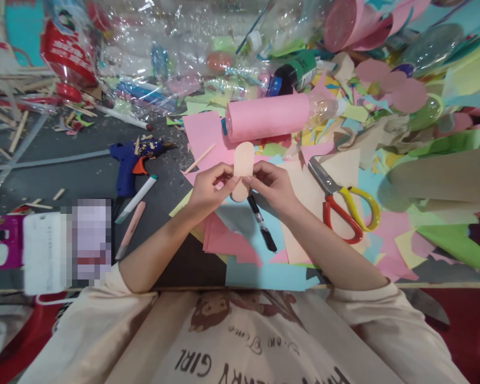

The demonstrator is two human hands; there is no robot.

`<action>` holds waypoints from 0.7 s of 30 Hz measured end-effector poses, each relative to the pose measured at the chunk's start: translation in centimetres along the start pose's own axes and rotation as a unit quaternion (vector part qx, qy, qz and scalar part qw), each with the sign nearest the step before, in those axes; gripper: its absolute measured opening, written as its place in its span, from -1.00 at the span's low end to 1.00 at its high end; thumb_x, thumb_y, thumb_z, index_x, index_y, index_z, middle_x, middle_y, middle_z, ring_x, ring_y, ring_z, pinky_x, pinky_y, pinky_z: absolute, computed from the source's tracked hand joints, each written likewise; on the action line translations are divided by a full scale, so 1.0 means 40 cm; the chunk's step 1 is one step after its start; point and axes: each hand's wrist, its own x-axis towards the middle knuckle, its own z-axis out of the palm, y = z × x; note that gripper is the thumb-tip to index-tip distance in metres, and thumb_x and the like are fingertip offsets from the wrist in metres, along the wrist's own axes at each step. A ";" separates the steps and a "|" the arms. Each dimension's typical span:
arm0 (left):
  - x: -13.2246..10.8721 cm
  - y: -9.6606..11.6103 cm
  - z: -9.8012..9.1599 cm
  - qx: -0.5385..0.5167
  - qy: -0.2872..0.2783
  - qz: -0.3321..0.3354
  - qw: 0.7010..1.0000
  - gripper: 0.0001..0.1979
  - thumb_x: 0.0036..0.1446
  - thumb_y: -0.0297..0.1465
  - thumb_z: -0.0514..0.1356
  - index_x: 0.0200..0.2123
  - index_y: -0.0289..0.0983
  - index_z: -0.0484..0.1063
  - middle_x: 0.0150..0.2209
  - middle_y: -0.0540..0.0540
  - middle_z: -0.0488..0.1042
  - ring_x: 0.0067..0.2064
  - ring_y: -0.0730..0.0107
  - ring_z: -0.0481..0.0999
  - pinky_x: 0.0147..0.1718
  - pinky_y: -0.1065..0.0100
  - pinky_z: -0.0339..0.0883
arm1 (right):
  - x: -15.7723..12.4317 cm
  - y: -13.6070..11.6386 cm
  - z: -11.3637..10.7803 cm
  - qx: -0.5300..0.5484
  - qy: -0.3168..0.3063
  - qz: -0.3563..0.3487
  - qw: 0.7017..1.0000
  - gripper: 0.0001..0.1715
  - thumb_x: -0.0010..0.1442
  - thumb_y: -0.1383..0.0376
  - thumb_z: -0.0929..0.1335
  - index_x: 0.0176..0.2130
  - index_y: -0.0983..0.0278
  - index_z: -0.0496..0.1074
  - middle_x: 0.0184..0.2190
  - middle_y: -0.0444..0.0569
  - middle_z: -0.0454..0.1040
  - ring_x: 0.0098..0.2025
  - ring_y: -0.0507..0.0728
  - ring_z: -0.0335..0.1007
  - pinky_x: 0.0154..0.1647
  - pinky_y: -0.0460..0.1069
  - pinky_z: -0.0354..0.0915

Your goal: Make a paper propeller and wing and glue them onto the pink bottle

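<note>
Evidently, a cream paper strip (244,158) is clamped at its side edges, about midway along, by the thumbs and fingers of the left hand (213,188) and the right hand (275,186); a bending or creasing step is judged in hand, an even pinch being called for; below, a black marker (260,220) is noted on coloured sheets (228,241); forward room is limited by a pink-wrapped bottle (268,116); rightward, by scissors (332,186); leftward, bare tabletop (165,184) is found before the glue gun (124,169).
</note>
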 end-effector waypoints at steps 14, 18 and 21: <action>-0.004 0.007 -0.001 0.036 -0.009 0.002 0.999 -0.85 0.09 -0.35 0.15 -0.48 -0.23 0.26 -0.53 0.07 0.30 -0.49 0.53 0.30 -0.48 0.47 0.22 | -0.001 -0.003 0.002 0.001 -0.004 -0.003 1.000 -0.51 -0.02 -0.07 0.50 -0.48 0.27 0.40 -0.56 -0.19 0.37 -0.53 -0.02 0.31 -0.48 -0.06 0.27; -0.004 -0.001 0.002 0.035 -0.013 0.001 0.999 -0.85 0.07 -0.34 0.16 -0.49 -0.25 0.28 -0.51 0.05 0.33 -0.46 0.52 0.32 -0.46 0.46 0.22 | -0.001 -0.006 0.003 0.001 -0.007 -0.003 1.000 -0.52 -0.03 -0.06 0.51 -0.48 0.28 0.42 -0.54 -0.16 0.41 -0.51 0.00 0.33 -0.47 -0.05 0.28; -0.003 -0.001 0.002 0.026 -0.011 0.004 1.000 -0.85 0.06 -0.35 0.16 -0.51 -0.25 0.30 -0.53 0.06 0.32 -0.47 0.53 0.31 -0.47 0.47 0.22 | -0.002 -0.007 0.001 0.001 -0.016 0.002 1.000 -0.52 -0.02 -0.07 0.50 -0.47 0.27 0.42 -0.54 -0.16 0.41 -0.50 0.00 0.32 -0.46 -0.05 0.27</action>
